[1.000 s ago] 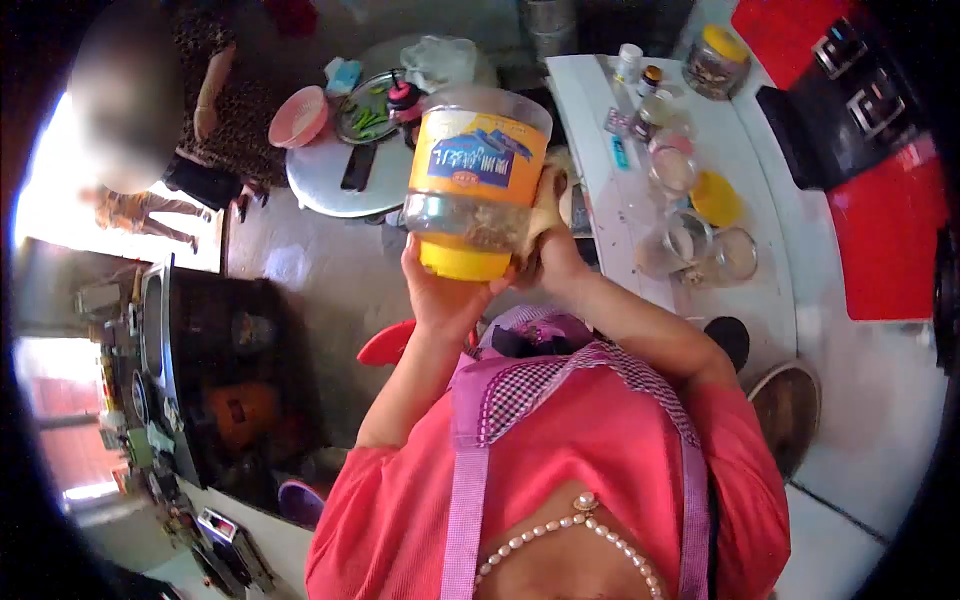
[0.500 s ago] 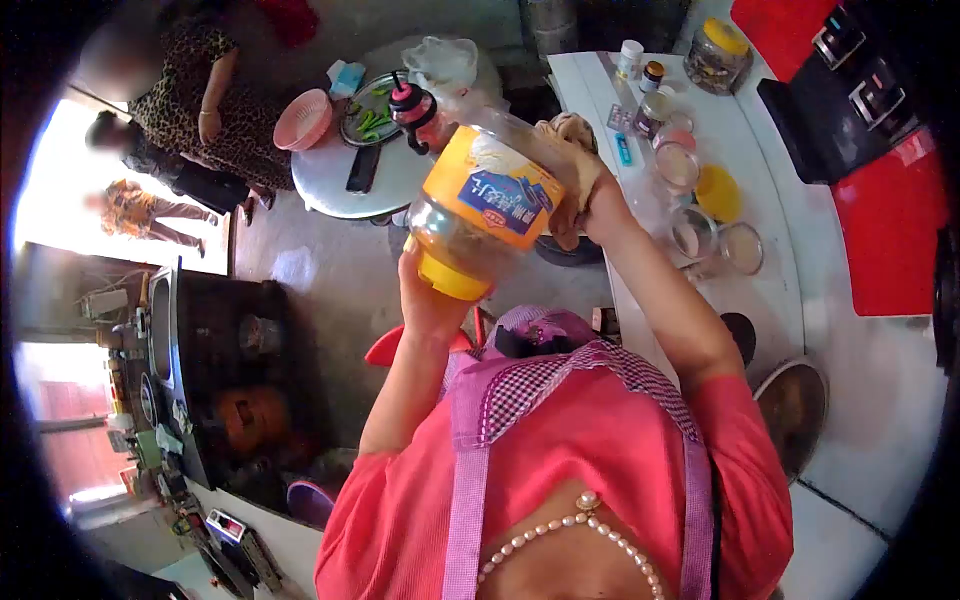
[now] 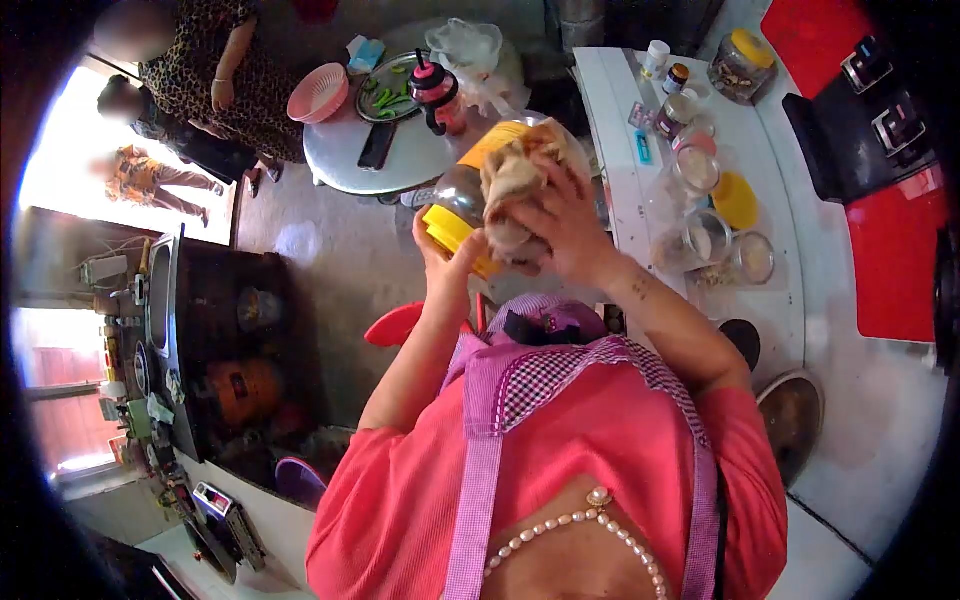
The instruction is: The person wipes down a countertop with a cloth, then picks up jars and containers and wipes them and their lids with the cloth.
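A large clear plastic jar with a yellow lid and an orange label lies tilted in front of my chest. My left hand grips it at the yellow lid, thumb across the lid's side. A brown, crumpled cloth is pressed against the jar's side by my right hand, whose fingers spread over it. The cloth and hand hide most of the label.
On the white table at right stand several glass jars, a yellow lid and small bottles. A round table holds a pink basket, a plate of green peppers, a phone and a pink-lidded bottle. Several people are at upper left.
My right hand has brought the cloth from the jar's far end across its label toward the lid. The jar has turned, its label now mostly covered. My left hand still holds the lid end.
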`<state>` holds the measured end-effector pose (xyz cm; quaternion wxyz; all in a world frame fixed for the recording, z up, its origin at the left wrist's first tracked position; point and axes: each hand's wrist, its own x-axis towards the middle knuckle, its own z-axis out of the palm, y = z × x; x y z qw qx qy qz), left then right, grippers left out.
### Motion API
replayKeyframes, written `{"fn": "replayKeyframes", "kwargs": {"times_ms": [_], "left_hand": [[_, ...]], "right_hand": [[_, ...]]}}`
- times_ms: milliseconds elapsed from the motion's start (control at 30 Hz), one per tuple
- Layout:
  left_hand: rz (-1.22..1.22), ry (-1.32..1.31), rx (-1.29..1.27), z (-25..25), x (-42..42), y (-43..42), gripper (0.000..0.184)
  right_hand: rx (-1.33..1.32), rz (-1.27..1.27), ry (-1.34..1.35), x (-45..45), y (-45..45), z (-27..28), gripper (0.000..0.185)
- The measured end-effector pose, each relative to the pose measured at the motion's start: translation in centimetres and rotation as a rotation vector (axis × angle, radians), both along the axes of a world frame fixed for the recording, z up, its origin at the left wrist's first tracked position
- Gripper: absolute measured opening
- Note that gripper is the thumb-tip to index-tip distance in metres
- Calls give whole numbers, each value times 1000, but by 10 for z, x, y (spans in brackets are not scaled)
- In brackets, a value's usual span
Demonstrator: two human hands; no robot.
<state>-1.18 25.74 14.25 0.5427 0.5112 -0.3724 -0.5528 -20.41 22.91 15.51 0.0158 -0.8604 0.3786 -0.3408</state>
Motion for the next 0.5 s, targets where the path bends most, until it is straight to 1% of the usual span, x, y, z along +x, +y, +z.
{"fn": "replayKeyframes", "kwargs": {"times_ms": [67, 100, 200, 233, 300, 333, 367, 400, 433, 467, 500], "left_hand": [[-41, -70, -56, -1, 2, 3, 87], [-80, -55, -120, -2, 2, 4, 93], [-125, -125, -196, -1, 2, 9, 98], [-107, -213, -205, -6, 3, 7, 103], [-92, -385, -318, -13, 3, 7, 102], [-119, -524, -385, -16, 3, 7, 105], [-136, -665, -457, -19, 2, 6, 108], [-142, -800, -531, -22, 2, 4, 110], [-219, -1094, -615, -23, 4, 4, 113], [-235, -1148, -639, -23, 6, 5, 116], [-249, -1201, -663, -21, 9, 6, 120]], "right_hand": [[-1, -123, 72, -8, -16, 9, 60], [-39, -186, 53, -11, -25, 12, 59], [-61, -296, -14, -17, -41, 13, 57], [-25, -250, -46, -14, -40, 22, 56], [-25, -144, -21, 2, -28, 25, 57], [-25, -92, -9, 11, -19, 26, 58], [33, -1, -16, 21, -7, 34, 59], [17, 66, 23, 30, 3, 37, 60], [1, 133, 62, 37, 10, 39, 62], [-15, 200, 101, 41, 13, 39, 64], [-35, 201, 66, 43, 12, 32, 69]]}}
